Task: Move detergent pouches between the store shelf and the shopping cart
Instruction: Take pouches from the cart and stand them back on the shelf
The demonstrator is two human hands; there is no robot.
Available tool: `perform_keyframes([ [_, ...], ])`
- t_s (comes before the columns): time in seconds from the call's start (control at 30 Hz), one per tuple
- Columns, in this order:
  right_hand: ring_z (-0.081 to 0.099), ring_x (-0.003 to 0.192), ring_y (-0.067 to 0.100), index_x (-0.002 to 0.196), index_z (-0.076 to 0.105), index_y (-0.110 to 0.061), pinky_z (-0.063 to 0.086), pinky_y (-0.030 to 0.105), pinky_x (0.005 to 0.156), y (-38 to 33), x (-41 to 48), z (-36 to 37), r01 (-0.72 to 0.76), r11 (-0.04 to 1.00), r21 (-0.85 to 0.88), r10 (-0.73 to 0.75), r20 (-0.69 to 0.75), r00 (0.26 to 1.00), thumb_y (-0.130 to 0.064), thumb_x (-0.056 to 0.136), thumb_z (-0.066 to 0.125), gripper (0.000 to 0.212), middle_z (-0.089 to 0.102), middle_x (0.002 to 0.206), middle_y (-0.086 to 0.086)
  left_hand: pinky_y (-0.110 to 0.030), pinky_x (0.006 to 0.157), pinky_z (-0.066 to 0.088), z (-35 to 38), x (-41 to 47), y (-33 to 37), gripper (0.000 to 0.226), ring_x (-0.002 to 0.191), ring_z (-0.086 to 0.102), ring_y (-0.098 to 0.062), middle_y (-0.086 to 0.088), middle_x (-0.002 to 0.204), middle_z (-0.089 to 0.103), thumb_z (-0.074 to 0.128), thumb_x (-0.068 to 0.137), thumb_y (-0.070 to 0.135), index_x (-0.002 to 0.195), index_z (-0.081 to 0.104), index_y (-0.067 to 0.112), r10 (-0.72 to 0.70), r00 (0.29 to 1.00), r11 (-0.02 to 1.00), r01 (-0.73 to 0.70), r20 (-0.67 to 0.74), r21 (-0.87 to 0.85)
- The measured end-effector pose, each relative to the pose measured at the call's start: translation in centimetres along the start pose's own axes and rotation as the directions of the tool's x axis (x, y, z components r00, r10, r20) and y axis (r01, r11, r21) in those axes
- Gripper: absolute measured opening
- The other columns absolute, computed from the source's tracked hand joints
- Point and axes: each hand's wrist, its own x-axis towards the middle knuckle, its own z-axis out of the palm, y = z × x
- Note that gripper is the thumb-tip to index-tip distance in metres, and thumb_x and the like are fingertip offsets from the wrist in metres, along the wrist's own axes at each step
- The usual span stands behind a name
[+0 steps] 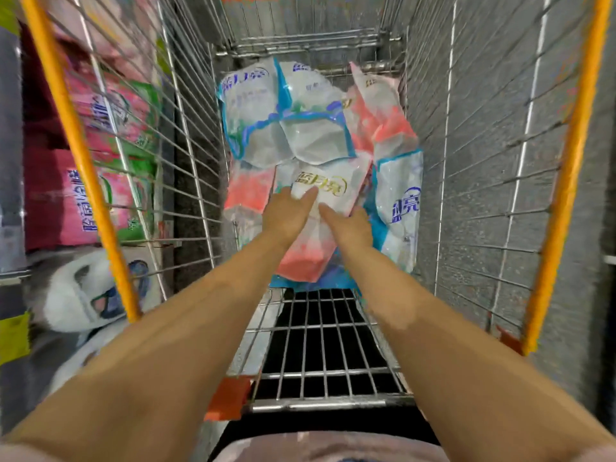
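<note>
Shopping cart (483,161) partly loaded.
Left hand (286,216) and right hand (353,226) hold a coral-and-white pouch (333,185), fingers (310,195) seemingly pinching its sides; piled pouches (300,128) at 12 o'clock, shelf pouches (83,201) at 9.

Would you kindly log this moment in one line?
left hand, right hand: hold white-and-coral plastic detergent pouch | over pouch pile in wire shopping cart

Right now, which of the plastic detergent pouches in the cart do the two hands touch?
The white-and-coral plastic pouch with gold lettering, on top of the pile. The left hand and right hand both touch it; the blue-edged pouches lie untouched.
</note>
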Motion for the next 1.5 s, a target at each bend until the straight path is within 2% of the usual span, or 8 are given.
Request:
perform_keyframes([
  [0.17,0.063,0.105,0.023,0.123,0.057,-0.014,0.051,0.039,0.094,-0.6,-1.9,0.2,-0.013,0.958,0.286,-0.012,0.086,0.996,-0.028,0.081,0.072,0.047,0.065,0.119,0.006,-0.037,0.098,0.045,-2.0,-1.4,1.2,0.070,0.110,0.057,-0.027,-0.010,0.122,0.061,0.053,0.067,0.058,0.121,0.058,0.012,0.000,0.997,0.991,0.010,0.073,-0.135],
  [0.4,0.067,0.099,0.022,0.117,0.058,-0.024,0.054,0.042,0.088,-0.9,-6.1,-0.5,0.079,0.829,0.554,-0.141,0.071,0.987,-0.018,0.079,0.072,0.041,0.069,0.110,0.004,-0.029,0.094,0.044,-2.4,-5.7,1.3,0.044,0.109,0.057,-0.020,-0.001,0.118,0.062,0.055,0.089,0.043,0.126,0.055,0.020,0.132,0.990,0.971,-0.137,-0.038,-0.195],
  [0.6,0.067,0.087,0.012,0.120,0.055,-0.020,0.053,0.026,0.072,-3.4,-11.2,-3.6,0.286,0.701,0.653,-0.402,0.032,0.915,-0.006,0.084,0.066,0.040,0.069,0.104,0.000,-0.016,0.077,0.035,-4.7,-12.2,4.8,0.036,0.104,0.054,-0.013,0.008,0.108,0.058,0.050,0.094,0.036,0.129,0.051,0.027,0.336,0.934,0.915,-0.354,-0.123,-0.194],
  [0.77,0.064,0.099,0.016,0.122,0.055,-0.019,0.052,0.031,0.084,-6.6,-17.7,-6.9,0.525,0.638,0.563,-0.638,0.006,0.770,-0.007,0.077,0.069,0.048,0.067,0.113,0.004,-0.016,0.070,0.031,-8.0,-19.4,6.7,0.047,0.111,0.053,-0.017,0.004,0.120,0.057,0.046,0.095,0.040,0.139,0.033,0.032,0.499,0.838,0.841,-0.530,-0.219,-0.113],
  [0.9,0.066,0.095,0.020,0.117,0.057,-0.017,0.054,0.036,0.083,-7.4,-24.1,-9.4,0.650,0.555,0.520,-0.771,0.029,0.636,-0.007,0.073,0.075,0.048,0.068,0.107,0.005,-0.021,0.080,0.035,-10.4,-26.1,6.2,0.062,0.118,0.053,-0.023,0.000,0.133,0.053,0.050,0.091,0.044,0.145,0.021,0.031,0.539,0.763,0.798,-0.598,-0.357,-0.073],
  [1.0,0.066,0.087,0.017,0.115,0.057,-0.014,0.055,0.028,0.075,-6.5,-29.0,-11.3,0.674,0.504,0.540,-0.843,0.137,0.521,-0.002,0.079,0.071,0.040,0.069,0.102,0.006,-0.019,0.085,0.035,-10.9,-31.5,4.6,0.081,0.117,0.050,-0.014,0.009,0.142,0.043,0.053,0.086,0.053,0.148,0.005,0.035,0.553,0.671,0.753,-0.656,-0.495,-0.048],
  [1.13,0.067,0.092,0.020,0.112,0.058,-0.018,0.055,0.037,0.081,-4.0,-35.5,-13.3,0.722,0.448,0.527,-0.893,0.231,0.385,-0.005,0.076,0.072,0.040,0.070,0.103,0.004,-0.025,0.099,0.036,-10.1,-38.9,1.7,0.095,0.128,0.044,-0.018,0.008,0.147,0.037,0.053,0.075,0.064,0.149,0.000,0.034,0.544,0.541,0.688,-0.725,-0.641,-0.028],
  [1.5,0.069,0.093,0.023,0.108,0.060,-0.016,0.056,0.039,0.081,4.3,-58.5,-10.7,0.679,0.268,0.684,-0.917,0.397,-0.039,-0.003,0.069,0.079,0.045,0.071,0.101,0.007,-0.023,0.094,0.042,-14.7,-61.9,-12.9,0.127,0.118,0.050,-0.003,0.020,0.131,0.045,0.064,0.051,0.080,0.147,-0.006,0.037,0.401,0.178,0.565,-0.820,-0.898,0.090],
])
